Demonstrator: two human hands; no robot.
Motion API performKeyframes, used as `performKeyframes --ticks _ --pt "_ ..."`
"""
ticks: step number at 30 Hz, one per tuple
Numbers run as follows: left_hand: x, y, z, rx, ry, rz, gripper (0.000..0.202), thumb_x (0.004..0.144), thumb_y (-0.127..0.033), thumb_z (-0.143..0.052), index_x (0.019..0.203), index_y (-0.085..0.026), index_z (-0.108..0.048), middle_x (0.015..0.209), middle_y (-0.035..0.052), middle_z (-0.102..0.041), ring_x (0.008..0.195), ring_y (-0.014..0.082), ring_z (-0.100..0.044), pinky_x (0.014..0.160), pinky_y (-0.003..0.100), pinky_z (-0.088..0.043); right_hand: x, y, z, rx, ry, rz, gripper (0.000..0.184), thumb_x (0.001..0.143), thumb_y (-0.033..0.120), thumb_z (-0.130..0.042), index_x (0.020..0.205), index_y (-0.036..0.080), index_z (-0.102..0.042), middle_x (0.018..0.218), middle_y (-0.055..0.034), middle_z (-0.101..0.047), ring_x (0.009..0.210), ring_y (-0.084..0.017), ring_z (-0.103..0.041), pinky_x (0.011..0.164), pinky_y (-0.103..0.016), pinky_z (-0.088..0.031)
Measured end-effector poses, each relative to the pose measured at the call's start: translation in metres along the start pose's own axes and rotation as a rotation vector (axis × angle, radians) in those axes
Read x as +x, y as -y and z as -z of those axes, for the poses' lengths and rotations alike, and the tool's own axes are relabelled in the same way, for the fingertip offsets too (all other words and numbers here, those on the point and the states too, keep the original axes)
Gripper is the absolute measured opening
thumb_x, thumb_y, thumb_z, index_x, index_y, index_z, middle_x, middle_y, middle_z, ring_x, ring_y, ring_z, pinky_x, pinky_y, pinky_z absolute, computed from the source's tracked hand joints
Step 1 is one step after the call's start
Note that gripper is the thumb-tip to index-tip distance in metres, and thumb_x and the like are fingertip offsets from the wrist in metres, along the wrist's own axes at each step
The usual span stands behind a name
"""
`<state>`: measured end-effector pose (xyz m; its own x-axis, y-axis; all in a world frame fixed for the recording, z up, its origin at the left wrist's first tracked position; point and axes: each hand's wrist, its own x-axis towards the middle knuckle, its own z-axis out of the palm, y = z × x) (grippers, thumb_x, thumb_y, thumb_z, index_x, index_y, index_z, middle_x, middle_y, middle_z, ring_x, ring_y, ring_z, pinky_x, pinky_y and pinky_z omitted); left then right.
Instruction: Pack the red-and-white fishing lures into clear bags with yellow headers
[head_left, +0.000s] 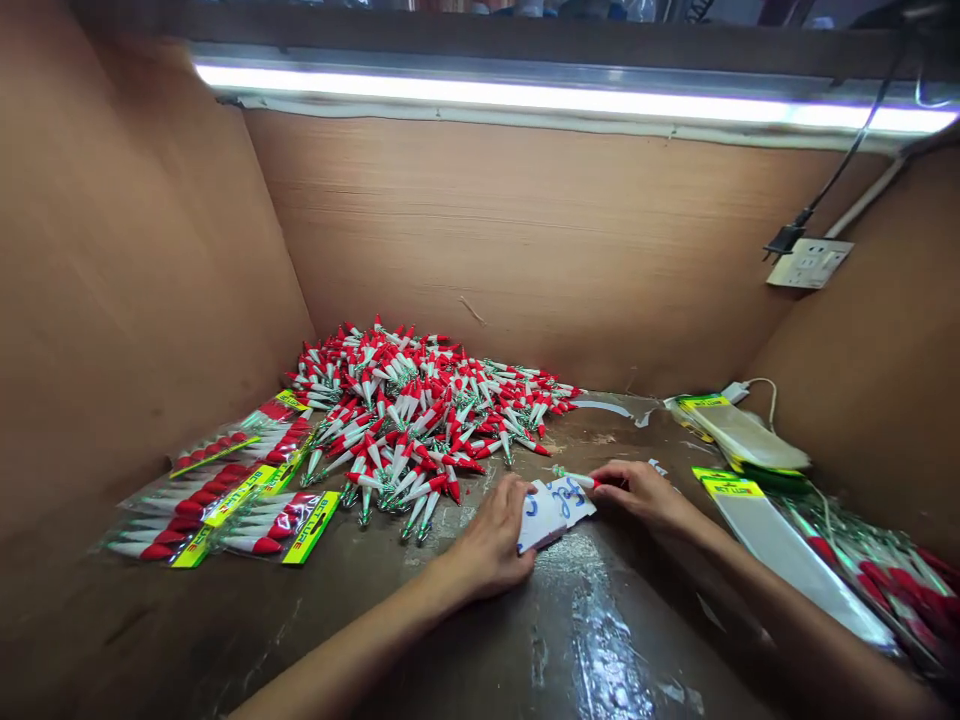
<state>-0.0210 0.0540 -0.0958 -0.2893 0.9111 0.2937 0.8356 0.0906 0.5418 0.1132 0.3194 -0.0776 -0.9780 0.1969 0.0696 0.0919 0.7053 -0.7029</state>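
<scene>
My left hand grips the near end of a white foam block with blue handwriting on it. My right hand pinches the red end of a red-and-white fishing lure, which lies along the block's far edge with its green hooked end pointing left. Whether the lure touches the block I cannot tell. Just beyond my left hand spreads a big heap of red-and-white lures with green hooks. My fingertips on the block's underside are hidden.
Filled lure packets with yellow-green headers lie at the left. On the right are flat header bags, another long bag and more lures. Board walls enclose the table; a plug hangs by a socket.
</scene>
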Motion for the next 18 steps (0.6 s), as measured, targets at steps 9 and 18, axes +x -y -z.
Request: performKeyframes --ticks 9,18 --pt "-0.015 0.013 0.019 -0.19 0.039 -0.043 0.082 0.068 -0.009 -0.064 0.141 -0.03 -0.034 0.134 0.0072 -0.047 0.124 0.0255 -0.049 0.106 0.04 -0.043 -0.005 0.028 -0.056 -0.237 0.096 0.244 0.017 0.095 0.031 -0.06 0.1 0.03 -0.076 0.092 -0.0038 -0.071 0.091 -0.021 -0.061 0.08 -0.03 -0.047" --pt "-0.019 0.027 0.029 -0.222 0.107 -0.024 0.095 0.07 -0.02 -0.073 0.151 -0.032 -0.025 0.137 0.0089 -0.048 0.126 0.0275 -0.049 0.109 0.042 -0.042 0.043 0.039 -0.026 -0.149 0.232 0.393 0.022 0.099 0.027 -0.053 0.107 0.025 -0.074 0.099 -0.0059 -0.068 0.09 -0.019 -0.062 0.081 -0.031 -0.049"
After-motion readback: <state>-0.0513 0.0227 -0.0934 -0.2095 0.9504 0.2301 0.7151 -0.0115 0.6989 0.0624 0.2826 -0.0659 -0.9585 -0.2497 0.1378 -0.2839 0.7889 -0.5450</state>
